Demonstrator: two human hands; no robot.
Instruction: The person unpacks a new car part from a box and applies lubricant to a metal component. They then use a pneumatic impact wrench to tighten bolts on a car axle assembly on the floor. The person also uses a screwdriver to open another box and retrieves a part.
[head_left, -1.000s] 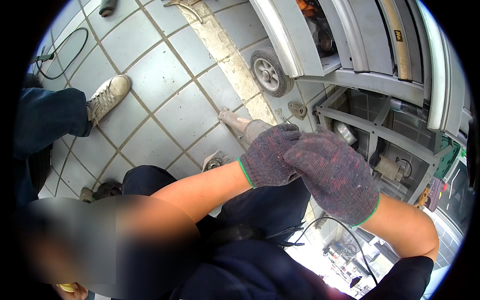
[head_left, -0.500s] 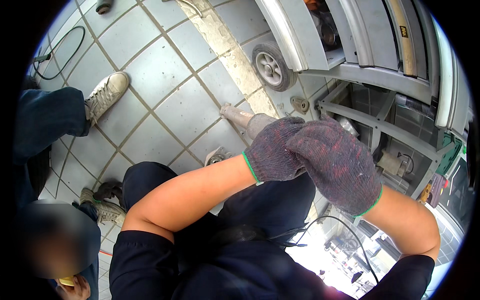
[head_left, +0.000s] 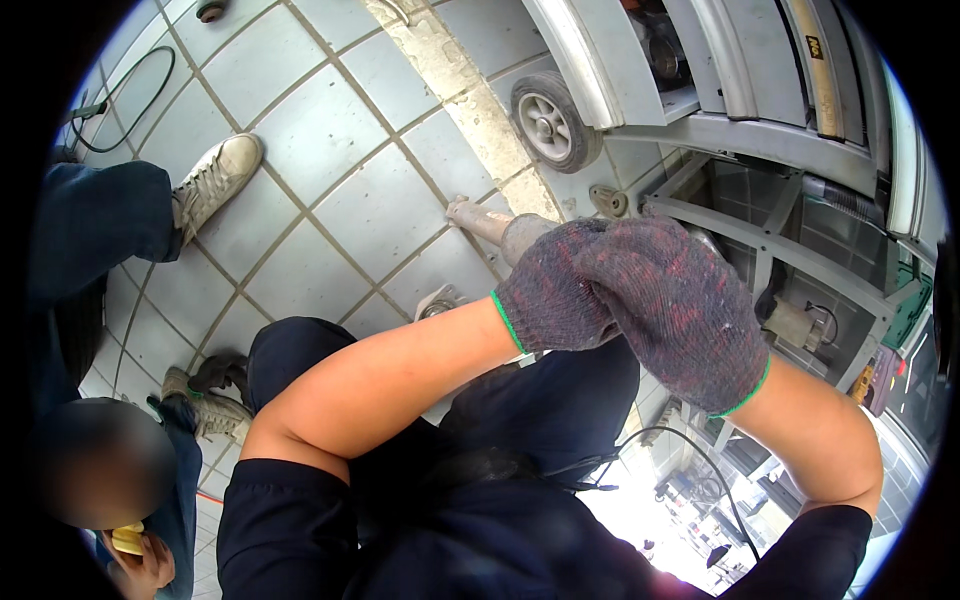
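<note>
Nearest to me I've got dark trousers (head_left: pixel 560 410) with the knees bent, and a thin black cable (head_left: pixel 655 429) looping off the right leg. Over on the near left a co-worker's hand (head_left: pixel 150 566) has something yellow (head_left: pixel 128 538) in it, with a pale, grubby shoe (head_left: pixel 216 418) a bit farther off.

Right in the middle are both my grips, in dark knit gloves with green cuffs. My right grip (head_left: pixel 680 310) is lapped over the fingers of my left grip (head_left: pixel 555 290), glove on glove. Fingers are tucked out of sight, so honestly I can't tell how tightly either one is closed, or on what. The rod (head_left: pixel 490 222) pokes out just past the left glove, pinkish shaft plus a fatter grey collar, angled to the far left over the tiles (head_left: pixel 345 125). Its near end is hidden by the gloves.

There's a metal part (head_left: pixel 437 300) on the floor just beyond my left forearm, partly covered by it. Past the gloves, a grey flange (head_left: pixel 608 202) lies near a wheel (head_left: pixel 555 122). To the right is a grey frame (head_left: pixel 760 235), with an open drawer (head_left: pixel 682 102) farther up. Far left, another shoe (head_left: pixel 222 178).
</note>
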